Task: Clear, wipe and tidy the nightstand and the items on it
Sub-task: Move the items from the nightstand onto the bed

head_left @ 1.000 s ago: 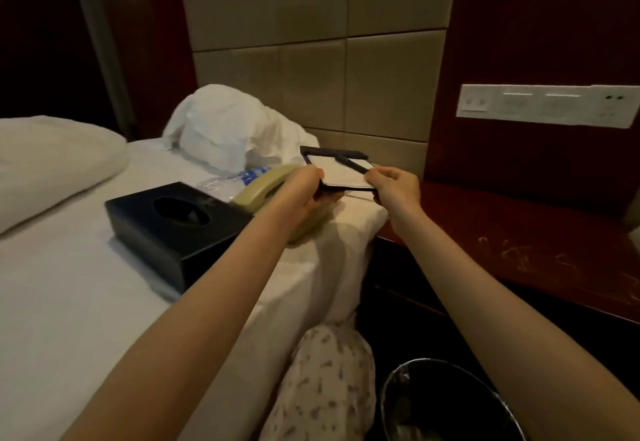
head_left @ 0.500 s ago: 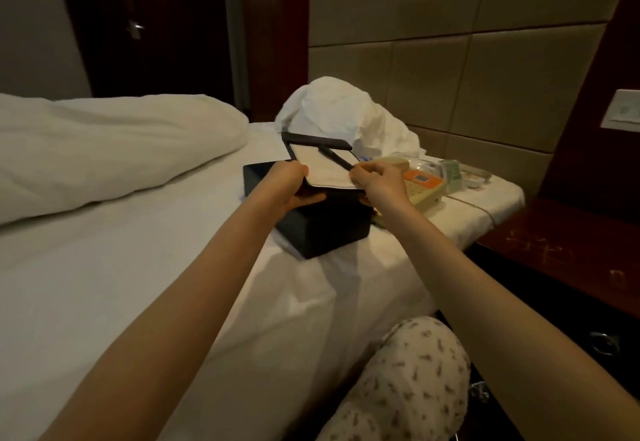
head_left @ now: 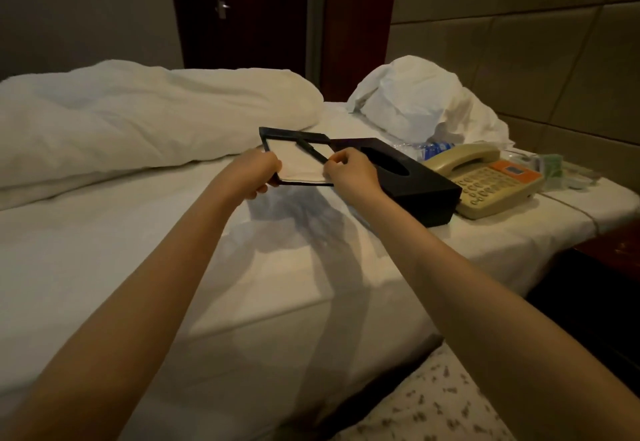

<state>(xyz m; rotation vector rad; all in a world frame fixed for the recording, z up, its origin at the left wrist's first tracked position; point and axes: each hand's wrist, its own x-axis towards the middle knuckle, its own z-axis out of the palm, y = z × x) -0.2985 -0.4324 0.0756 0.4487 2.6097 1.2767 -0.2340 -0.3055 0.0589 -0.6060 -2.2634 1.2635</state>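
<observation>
On the bed [head_left: 138, 250]: tissue box [head_left: 415, 184], telephone [head_left: 491, 180] and water bottle [head_left: 433, 149] lie by the corner nearest the nightstand [head_left: 620, 246].
Progress: clearing appears nearly complete; wiping and putting back judged outstanding.
In hand: notepad tray [head_left: 294, 137], held just above the sheet.
Tray contents: white paper [head_left: 298, 163] with a pen [head_left: 311, 153] across it.
Hands: left hand [head_left: 254, 172] grips the tray's left edge; right hand [head_left: 349, 170] curls on its right edge.
Tissue box slot: dark; contents cannot be told.
</observation>
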